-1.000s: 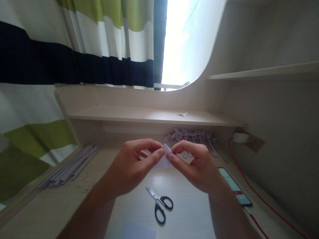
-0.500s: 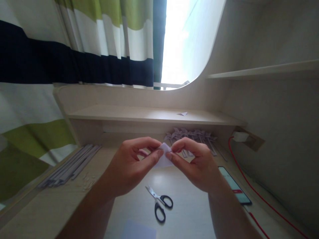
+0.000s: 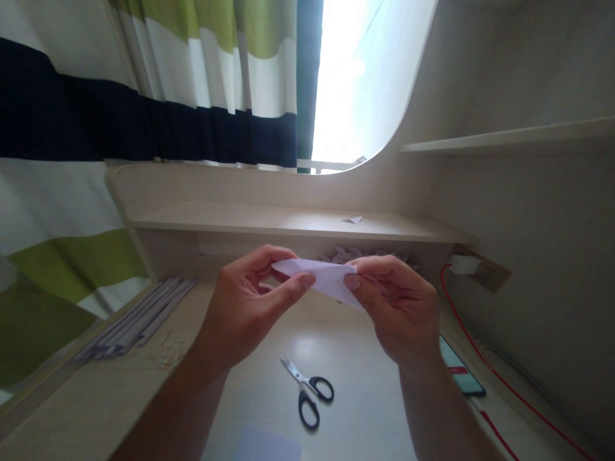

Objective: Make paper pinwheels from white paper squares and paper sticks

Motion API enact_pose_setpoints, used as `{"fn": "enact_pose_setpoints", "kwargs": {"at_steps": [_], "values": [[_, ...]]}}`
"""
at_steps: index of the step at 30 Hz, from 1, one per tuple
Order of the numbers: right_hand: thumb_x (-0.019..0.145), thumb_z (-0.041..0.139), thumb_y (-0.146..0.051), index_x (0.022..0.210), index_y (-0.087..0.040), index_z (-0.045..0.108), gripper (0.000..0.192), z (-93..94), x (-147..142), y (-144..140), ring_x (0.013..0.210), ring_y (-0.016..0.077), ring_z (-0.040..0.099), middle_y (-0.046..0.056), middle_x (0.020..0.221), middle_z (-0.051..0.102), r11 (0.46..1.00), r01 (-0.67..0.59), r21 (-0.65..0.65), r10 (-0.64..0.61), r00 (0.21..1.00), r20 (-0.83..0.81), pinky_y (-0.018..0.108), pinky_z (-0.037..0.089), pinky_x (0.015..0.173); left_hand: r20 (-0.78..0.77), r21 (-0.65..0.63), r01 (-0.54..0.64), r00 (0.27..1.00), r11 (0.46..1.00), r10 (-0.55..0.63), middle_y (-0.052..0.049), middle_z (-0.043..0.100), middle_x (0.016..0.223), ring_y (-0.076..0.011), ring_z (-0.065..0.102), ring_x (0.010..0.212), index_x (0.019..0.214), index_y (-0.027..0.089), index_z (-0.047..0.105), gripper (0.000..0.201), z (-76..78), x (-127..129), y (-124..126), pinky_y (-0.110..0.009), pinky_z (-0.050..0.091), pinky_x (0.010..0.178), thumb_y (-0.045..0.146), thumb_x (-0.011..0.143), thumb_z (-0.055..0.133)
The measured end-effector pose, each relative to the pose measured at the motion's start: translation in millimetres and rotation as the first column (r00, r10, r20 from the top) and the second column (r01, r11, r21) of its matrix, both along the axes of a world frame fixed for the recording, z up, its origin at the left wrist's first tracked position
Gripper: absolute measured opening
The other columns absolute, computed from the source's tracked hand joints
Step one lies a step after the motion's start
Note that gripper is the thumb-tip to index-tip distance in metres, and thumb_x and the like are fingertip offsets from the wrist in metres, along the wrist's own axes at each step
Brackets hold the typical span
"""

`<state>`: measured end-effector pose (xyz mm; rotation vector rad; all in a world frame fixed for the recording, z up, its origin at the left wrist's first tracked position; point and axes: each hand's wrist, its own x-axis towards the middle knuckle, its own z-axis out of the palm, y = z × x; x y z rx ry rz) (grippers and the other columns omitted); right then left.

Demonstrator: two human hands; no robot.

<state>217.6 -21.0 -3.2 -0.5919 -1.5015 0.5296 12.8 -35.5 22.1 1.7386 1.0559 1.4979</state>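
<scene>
Far beyond the scissors (image 3: 307,390) and to their left, a broad curtain (image 3: 202,70) hangs in green, white and navy bands. Under the scissors spreads the pale table (image 3: 365,397), a soft patch of light just beyond the blades. A bright window (image 3: 358,83) stands far beyond the scissors, slightly to their right, and below it a long shelf (image 3: 250,216) crosses above the back of the table. Raised beyond the scissors, the left hand (image 3: 254,307) and the right hand (image 3: 403,307) each pinch the folded paper (image 3: 331,276) between thumb and fingers, so it spans the gap between them. Left of the scissors lies a bundle of slim grey-lilac sticks (image 3: 144,320); well beyond the scissors, a cluster of paper shapes (image 3: 343,254) is partly hidden by the right hand. A phone (image 3: 461,371) lies to the scissors' right, partly covered by the arm, and a pale sheet (image 3: 269,445) on their near side. Smallest are a paper triangle (image 3: 354,220) on the shelf beyond the scissors and pale bits (image 3: 170,351) scattered to their left.
</scene>
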Motion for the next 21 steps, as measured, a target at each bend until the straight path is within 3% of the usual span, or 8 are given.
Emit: {"fn": "enact_pose_setpoints", "kwargs": {"at_steps": [4,7,13,21], "values": [[0.09,0.079,-0.02,0.095,-0.026,0.078,0.008,-0.5,-3.1,-0.9,0.085,0.0171,0.073,0.003,0.098,0.078,0.999,-0.025,0.03,0.027,0.998,-0.064,0.029,0.061,0.074,0.14,-0.004,-0.026,0.99,1.0,0.027,-0.001,0.074,0.073,-0.012,0.065,0.061,0.096,0.017,0.076,0.027,-0.6,5.8,-3.1,-0.019,0.053,0.054,0.035,0.079,0.086],[0.089,0.08,-0.025,0.093,-0.024,0.076,0.005,0.0,-2.1,-1.8,0.08,0.0172,0.072,0.003,0.092,0.077,1.0,0.005,-0.008,-0.005,0.999,-0.032,0.029,0.061,0.07,0.21,0.005,-0.038,0.977,0.999,0.036,-0.001,0.073,0.069,-0.0123,0.065,0.058,0.094,0.017,0.076,0.026,-1.8,11.0,-6.5,-0.02,0.052,0.054,0.035,0.078,0.086],[0.091,0.077,-0.031,0.088,-0.022,0.073,0.011,1.1,1.3,-1.9,0.066,0.015,0.068,0.002,0.077,0.073,0.995,-0.024,-0.096,0.024,1.0,-0.006,0.024,0.055,0.057,0.229,0.047,-0.039,0.973,0.998,0.027,0.0,0.073,0.067,-0.0118,0.063,0.057,0.09,0.019,0.077,0.021,-4.0,12.8,-8.3,-0.02,0.05,0.052,0.034,0.078,0.087],[0.09,0.078,-0.024,0.094,-0.023,0.074,0.006,0.4,2.8,0.7,0.073,0.0131,0.066,0.001,0.082,0.072,0.986,-0.096,-0.134,0.095,0.995,-0.015,0.023,0.053,0.063,0.239,0.048,-0.009,0.971,0.999,-0.002,0.002,0.073,0.067,-0.0103,0.064,0.058,0.089,0.02,0.078,0.017,-4.7,10.2,-7.3,-0.018,0.051,0.055,0.033,0.082,0.085]]}}
